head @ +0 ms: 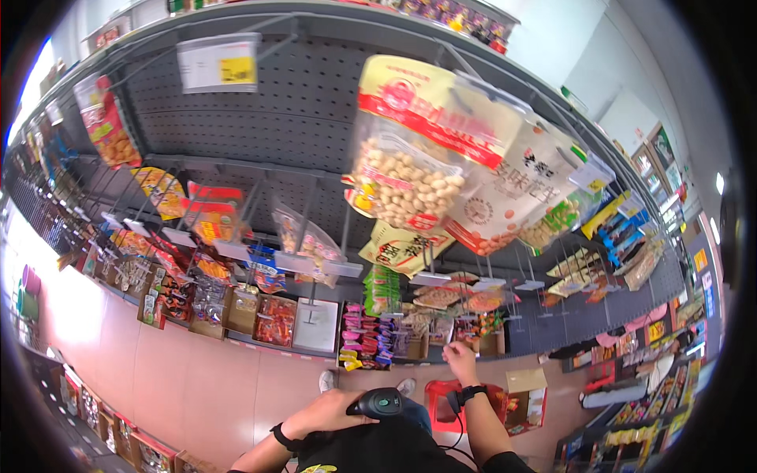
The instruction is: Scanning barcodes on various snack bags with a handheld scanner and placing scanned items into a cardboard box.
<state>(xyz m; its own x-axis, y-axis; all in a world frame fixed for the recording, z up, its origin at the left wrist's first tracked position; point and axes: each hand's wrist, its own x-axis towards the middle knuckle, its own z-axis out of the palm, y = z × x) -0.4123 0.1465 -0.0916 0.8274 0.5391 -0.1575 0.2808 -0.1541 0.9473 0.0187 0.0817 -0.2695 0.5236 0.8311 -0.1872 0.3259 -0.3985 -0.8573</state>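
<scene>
My left hand [340, 409] is closed on a black handheld scanner [383, 403], held close against my body at the bottom centre. Raised over a red plastic stool [439, 408], my right hand [459, 358] has its fingers curled together; whether something small is between them cannot be told. A black device with a cable is strapped at the right wrist. Ahead, a dark pegboard shelf rack [207, 127] carries hooks with hanging snack bags. Nearest hangs a clear-and-red bag of nuts [408, 183], beside a white snack bag [508, 183].
Open boxes of small wrapped snacks [276, 319] line the rack's bottom shelf. An open cardboard box [526, 399] stands right of the stool. A person [627, 384] is in the aisle at the right. Another low shelf with boxes [157, 452] lies at the lower left.
</scene>
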